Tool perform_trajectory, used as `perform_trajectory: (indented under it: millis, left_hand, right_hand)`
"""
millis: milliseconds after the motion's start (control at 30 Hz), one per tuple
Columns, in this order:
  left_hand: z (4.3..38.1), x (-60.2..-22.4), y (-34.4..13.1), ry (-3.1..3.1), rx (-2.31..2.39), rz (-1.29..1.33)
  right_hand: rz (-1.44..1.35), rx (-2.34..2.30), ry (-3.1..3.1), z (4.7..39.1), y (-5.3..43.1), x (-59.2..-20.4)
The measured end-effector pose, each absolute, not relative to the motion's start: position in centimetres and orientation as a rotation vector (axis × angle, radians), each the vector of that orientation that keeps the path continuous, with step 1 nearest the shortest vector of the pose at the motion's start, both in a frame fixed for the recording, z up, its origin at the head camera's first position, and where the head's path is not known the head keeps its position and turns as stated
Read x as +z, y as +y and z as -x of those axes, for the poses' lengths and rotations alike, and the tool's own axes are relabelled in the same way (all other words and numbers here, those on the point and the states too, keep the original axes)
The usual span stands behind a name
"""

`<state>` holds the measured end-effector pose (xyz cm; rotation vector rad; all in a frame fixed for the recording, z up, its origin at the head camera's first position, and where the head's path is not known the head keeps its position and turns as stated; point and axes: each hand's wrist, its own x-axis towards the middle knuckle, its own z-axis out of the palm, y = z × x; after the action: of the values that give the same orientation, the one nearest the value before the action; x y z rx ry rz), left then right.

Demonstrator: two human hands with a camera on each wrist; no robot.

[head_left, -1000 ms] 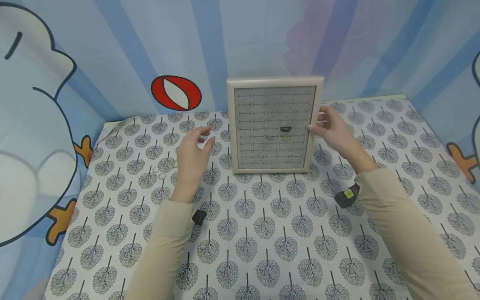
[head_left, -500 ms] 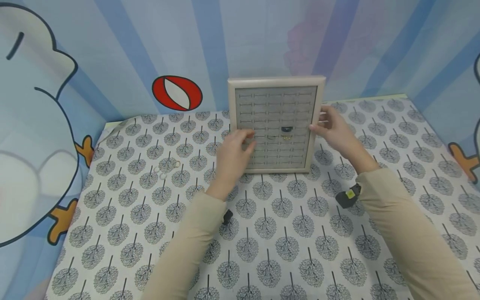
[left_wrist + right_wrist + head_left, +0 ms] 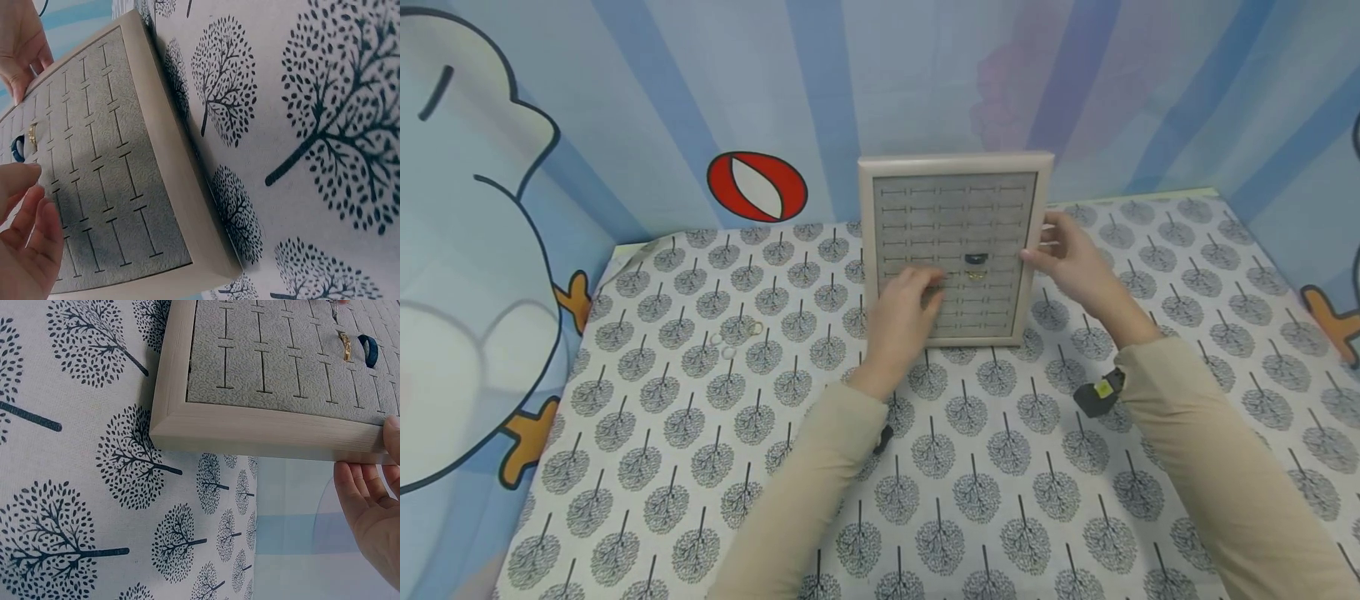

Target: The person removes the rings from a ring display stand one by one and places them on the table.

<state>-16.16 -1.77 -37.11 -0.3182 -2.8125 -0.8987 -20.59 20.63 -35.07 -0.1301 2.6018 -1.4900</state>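
Note:
A ring display board (image 3: 957,163) with a pale frame and grey slotted padding stands upright on the table. My right hand (image 3: 1071,265) grips its right edge, thumb on the front and fingers behind. My left hand (image 3: 904,321) is in front of the padding, with a gap between thumb and index finger. Its fingertips are right at a silver ring (image 3: 335,311) seated in a slot; in the head view they cover that ring. Just beside it, a gold ring (image 3: 976,275) and a dark blue ring (image 3: 976,259) sit in slots, one above the other.
Several small rings lie loose on the tree-print tablecloth to the left, among them a gold-toned ring (image 3: 757,328) and a pale ring (image 3: 728,353). Behind the board hangs a blue striped backdrop (image 3: 925,75). Small black cameras sit at both wrists.
My left hand has moved right, from beside the board to across its front, reaching the silver ring. My right hand keeps its grip on the board's edge.

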Motion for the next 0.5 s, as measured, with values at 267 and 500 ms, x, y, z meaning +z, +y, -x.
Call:
perform_trajectory:
  millis: [267, 500]
  left_hand:
    - [16.39, -37.14, -1.21, -2.837, -0.869, 0.282]
    - [16.56, -36.92, -1.1, -2.852, -0.892, 0.28]
  right_hand:
    - [0.137, -1.51, 2.596, 20.64, 20.63, -35.13]
    - [0.137, -1.496, 2.608, 20.63, 20.62, -35.14]
